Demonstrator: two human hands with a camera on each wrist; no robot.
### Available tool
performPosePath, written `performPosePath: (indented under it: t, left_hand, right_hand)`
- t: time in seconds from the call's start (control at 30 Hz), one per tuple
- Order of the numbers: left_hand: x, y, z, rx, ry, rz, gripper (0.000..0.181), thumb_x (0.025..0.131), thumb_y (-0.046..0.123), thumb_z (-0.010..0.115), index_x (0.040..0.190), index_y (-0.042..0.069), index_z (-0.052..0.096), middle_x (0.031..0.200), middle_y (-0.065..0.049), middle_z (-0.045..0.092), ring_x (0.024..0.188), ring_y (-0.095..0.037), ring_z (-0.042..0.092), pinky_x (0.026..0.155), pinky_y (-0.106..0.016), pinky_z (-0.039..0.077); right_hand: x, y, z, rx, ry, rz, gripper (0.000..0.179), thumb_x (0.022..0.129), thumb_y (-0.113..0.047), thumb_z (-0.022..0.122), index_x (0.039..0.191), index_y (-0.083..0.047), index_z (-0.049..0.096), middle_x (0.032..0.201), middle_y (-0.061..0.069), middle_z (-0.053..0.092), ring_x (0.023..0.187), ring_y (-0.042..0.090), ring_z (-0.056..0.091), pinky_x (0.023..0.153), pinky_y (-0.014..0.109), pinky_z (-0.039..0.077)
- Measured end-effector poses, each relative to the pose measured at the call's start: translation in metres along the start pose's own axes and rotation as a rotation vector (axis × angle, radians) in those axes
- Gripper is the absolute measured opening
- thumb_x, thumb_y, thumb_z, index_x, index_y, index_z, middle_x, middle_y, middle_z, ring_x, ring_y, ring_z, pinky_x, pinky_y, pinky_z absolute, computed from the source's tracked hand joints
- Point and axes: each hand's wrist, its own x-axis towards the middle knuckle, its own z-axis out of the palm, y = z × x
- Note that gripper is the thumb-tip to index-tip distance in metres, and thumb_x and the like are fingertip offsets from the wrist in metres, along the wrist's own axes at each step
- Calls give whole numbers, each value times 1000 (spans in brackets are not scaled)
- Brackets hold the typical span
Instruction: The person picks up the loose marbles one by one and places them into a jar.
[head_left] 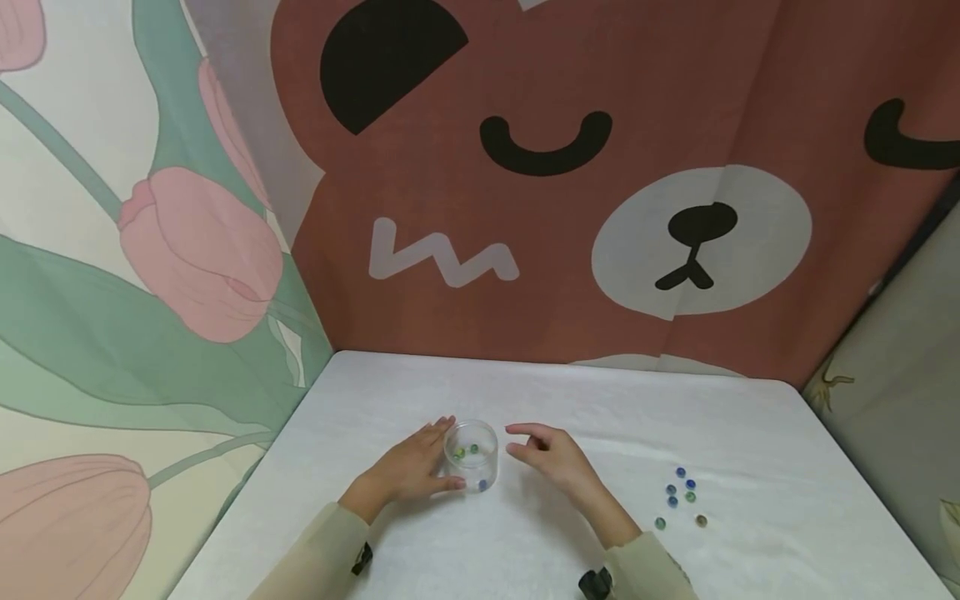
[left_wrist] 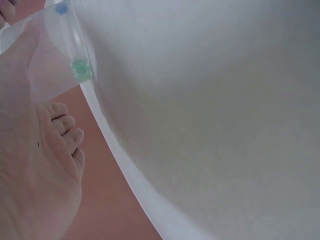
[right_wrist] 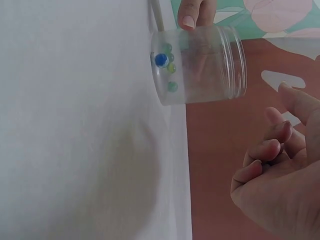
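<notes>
A clear plastic jar (head_left: pixel 491 458) stands upright and uncapped on the white table. My left hand (head_left: pixel 408 465) holds its left side, with the thumb at the front and the fingers along the back. Inside, several glass marbles lie on the bottom, among them a blue marble (right_wrist: pixel 161 60) and a green marble (right_wrist: pixel 172 87). Just right of the jar, my right hand (head_left: pixel 558 458) hovers with thumb and forefinger apart. Its other fingers (right_wrist: pixel 265 150) curl loosely toward the palm in the right wrist view, and no marble shows between the fingertips.
Right of my right forearm, several loose marbles lie on the white tablecloth (head_left: pixel 787 467): blue ones (head_left: pixel 691 483), green ones (head_left: pixel 660 523) and a brownish one (head_left: pixel 701 521). A bear-print curtain (head_left: pixel 555 325) hangs behind the table, a tulip-print curtain (head_left: pixel 202 250) on the left.
</notes>
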Motion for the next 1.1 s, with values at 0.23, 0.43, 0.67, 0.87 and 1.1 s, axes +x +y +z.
performPosePath:
  t: [0.23, 0.43, 0.67, 0.87, 1.1]
  left_hand:
    - [-1, 0, -1, 15, 10, 29, 105, 78, 80, 35, 150, 6, 14, 156, -4, 15, 143, -19, 15, 117, -35, 18]
    - [-3, 1, -3, 12, 7, 35, 104, 79, 79, 36, 150, 5, 14, 156, -4, 14, 143, -19, 16, 117, -35, 18]
    - [-2, 1, -5, 10, 21, 37, 104, 80, 78, 37, 149, 5, 15, 156, -4, 16, 143, -19, 16, 117, -34, 17]
    - [-2, -1, -3, -7, 32, 43, 104, 79, 78, 39, 149, 4, 17, 156, -5, 17, 143, -20, 18, 117, -35, 19]
    - [-2, -1, -3, 5, 28, 45, 103, 80, 76, 41, 149, 4, 17, 156, -4, 17, 143, -19, 16, 118, -34, 17]
  right_hand:
    - [-7, 7, -13, 20, 32, 19, 35, 76, -36, 76, 109, -25, 69, 73, 0, 54, 62, 12, 46, 49, 21, 38]
    - [-18, 8, -25, -6, 35, 23, 37, 79, -33, 74, 114, -22, 67, 73, 1, 53, 60, 11, 44, 48, 22, 35]
    - [-27, 11, -42, 4, 40, 17, 41, 78, -31, 75, 117, -22, 63, 73, 2, 53, 61, 10, 45, 51, 21, 38]
    - [-35, 22, -59, -7, 44, 31, 47, 78, -33, 75, 121, -22, 61, 76, 3, 53, 63, 10, 45, 51, 21, 39]
    - [-48, 32, -81, -33, 40, 66, 51, 79, -37, 73, 126, -25, 56, 79, 4, 52, 64, 10, 46, 53, 21, 41]
